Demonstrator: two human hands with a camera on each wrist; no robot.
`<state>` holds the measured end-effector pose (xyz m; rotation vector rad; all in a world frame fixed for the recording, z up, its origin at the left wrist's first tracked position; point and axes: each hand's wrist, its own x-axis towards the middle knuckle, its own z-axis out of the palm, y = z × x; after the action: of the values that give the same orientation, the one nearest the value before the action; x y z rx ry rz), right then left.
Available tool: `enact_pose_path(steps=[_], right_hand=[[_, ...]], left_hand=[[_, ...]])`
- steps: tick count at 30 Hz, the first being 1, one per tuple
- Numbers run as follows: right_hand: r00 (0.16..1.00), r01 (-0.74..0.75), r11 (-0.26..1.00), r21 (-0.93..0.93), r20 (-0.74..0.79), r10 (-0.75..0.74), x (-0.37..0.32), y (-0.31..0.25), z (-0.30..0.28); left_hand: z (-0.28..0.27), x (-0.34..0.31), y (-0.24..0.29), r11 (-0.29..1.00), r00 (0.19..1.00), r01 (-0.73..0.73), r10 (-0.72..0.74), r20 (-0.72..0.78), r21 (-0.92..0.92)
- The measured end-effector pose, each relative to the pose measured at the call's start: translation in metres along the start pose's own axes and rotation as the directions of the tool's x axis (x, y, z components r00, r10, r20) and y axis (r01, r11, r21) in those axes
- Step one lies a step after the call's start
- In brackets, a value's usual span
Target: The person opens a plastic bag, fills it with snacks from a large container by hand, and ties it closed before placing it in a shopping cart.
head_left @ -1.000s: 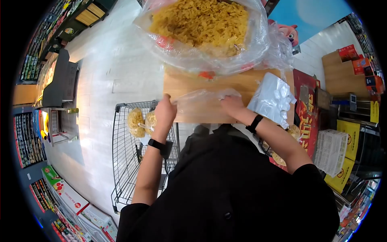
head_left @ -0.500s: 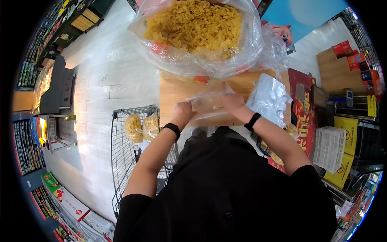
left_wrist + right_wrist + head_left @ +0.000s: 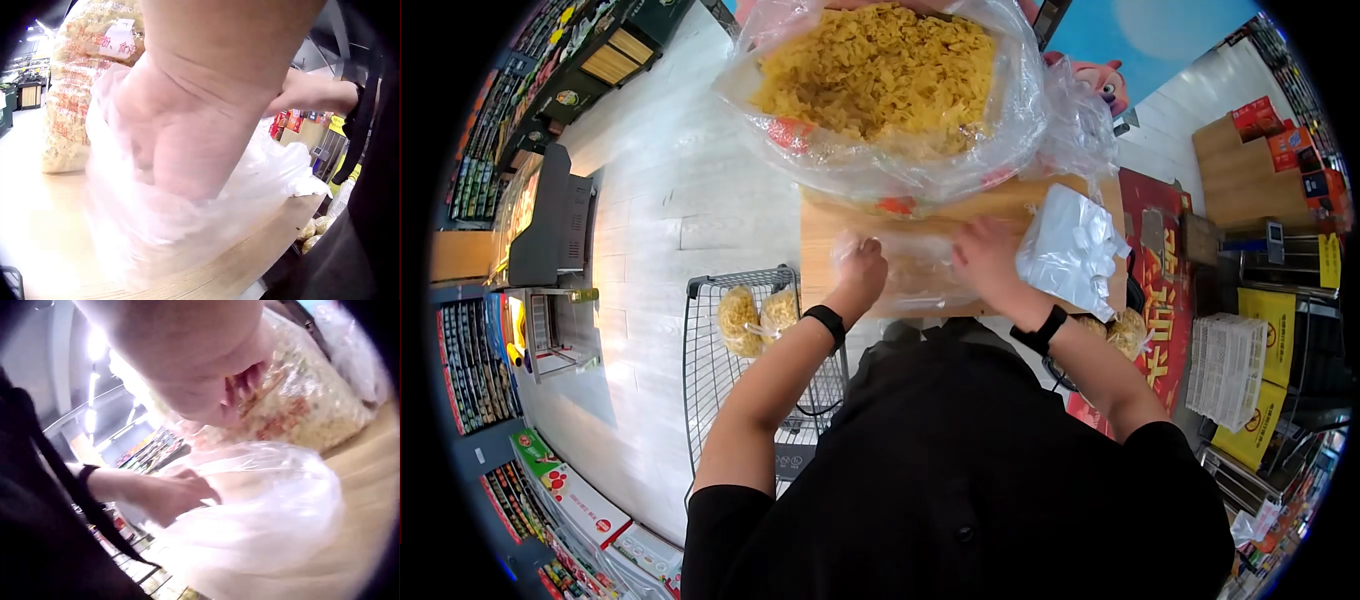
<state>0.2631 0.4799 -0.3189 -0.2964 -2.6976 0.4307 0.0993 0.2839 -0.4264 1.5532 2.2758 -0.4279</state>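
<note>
A black top (image 3: 960, 470) is seen nearest, with two bare forearms reaching away from it. Two black wristbands are counted, one on each wrist (image 3: 828, 322).

Beyond them, one small clear bag (image 3: 920, 272) is lain on the wooden worktop (image 3: 820, 232), between the two hands. The left hand (image 3: 860, 268) is closed in a fist at the bag's left end; in the left wrist view its fingers are seen through the film, curled into it. The right hand (image 3: 985, 255) is laid on the bag's right end with its fingers bent, and whether film is pinched there cannot be told. No contents can be made out in the bag.

To the left of the worktop, one wire trolley (image 3: 700, 400) is stood on the pale floor, and two filled bags (image 3: 740, 320) of yellow pieces are lain side by side in it. Just beside the right hand, one stack of flat clear bags (image 3: 1072, 248) is rested on the worktop's right end.

Farthest away, one large clear sack (image 3: 880, 80) is set at the far edge of the worktop, opened at the top and heaped with yellow pieces.
</note>
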Motion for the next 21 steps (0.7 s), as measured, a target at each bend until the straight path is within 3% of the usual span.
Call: enact_pose_path(steps=[2,3,5,6,8,9,11,13,14,16,17,19,21], right_hand=[[0.956,0.244,0.910,0.336,0.075,-0.284,-0.005,-0.027,0.009],[0.929,0.165,0.934,0.317,0.267,-0.255,-0.007,-0.034,0.021],[0.774,0.029,0.973,0.230,0.611,-0.167,-0.017,-0.036,0.058],[0.774,-0.023,0.999,0.044,0.633,-0.010,-0.023,-0.026,0.078],[0.750,-0.116,0.939,-0.323,0.591,0.296,-0.027,-0.005,0.109],[0.751,-0.134,0.907,-0.400,0.557,0.356,-0.018,-0.002,0.103],[0.734,-0.165,0.824,-0.542,0.491,0.470,-0.005,-0.002,0.080],[0.691,-0.107,0.865,-0.490,0.589,0.419,0.003,0.011,0.081],[0.668,-0.079,0.883,-0.462,0.633,0.391,0.008,0.020,0.081],[0.775,-0.103,0.941,-0.323,0.566,0.279,0.013,0.038,0.086],[0.822,-0.104,0.964,-0.246,0.525,0.223,0.012,0.042,0.091],[0.771,-0.050,0.970,-0.236,0.608,0.188,0.021,0.028,0.071],[0.752,-0.007,0.963,-0.271,0.633,0.184,0.016,0.010,0.068]], left_hand=[[-0.048,-0.012,0.014,0.977,0.977,-0.212,0.213,0.029,-0.032],[-0.034,-0.005,0.015,0.961,0.967,-0.250,0.242,-0.078,-0.115],[-0.011,0.006,0.017,0.976,0.977,-0.208,0.204,-0.059,-0.068],[0.001,0.012,0.016,0.982,0.982,-0.184,0.182,-0.053,-0.044],[0.044,0.011,-0.003,0.986,0.959,-0.144,0.159,-0.235,0.080],[0.058,0.010,-0.013,0.984,0.933,-0.114,0.154,-0.325,0.137],[0.066,0.014,-0.020,0.937,0.956,-0.210,0.137,-0.259,-0.279],[0.035,0.004,-0.017,0.960,0.959,-0.270,0.261,-0.115,-0.078],[0.033,0.005,-0.017,0.961,0.963,-0.264,0.260,-0.065,-0.076],[0.036,0.010,-0.017,0.964,0.965,-0.255,0.258,0.036,-0.071],[0.039,0.009,-0.015,0.964,0.964,-0.261,0.258,-0.067,-0.052],[0.036,0.011,-0.008,0.964,0.929,-0.266,0.255,-0.269,-0.004],[-0.007,0.008,0.005,0.937,0.932,-0.347,0.338,-0.133,-0.046]])
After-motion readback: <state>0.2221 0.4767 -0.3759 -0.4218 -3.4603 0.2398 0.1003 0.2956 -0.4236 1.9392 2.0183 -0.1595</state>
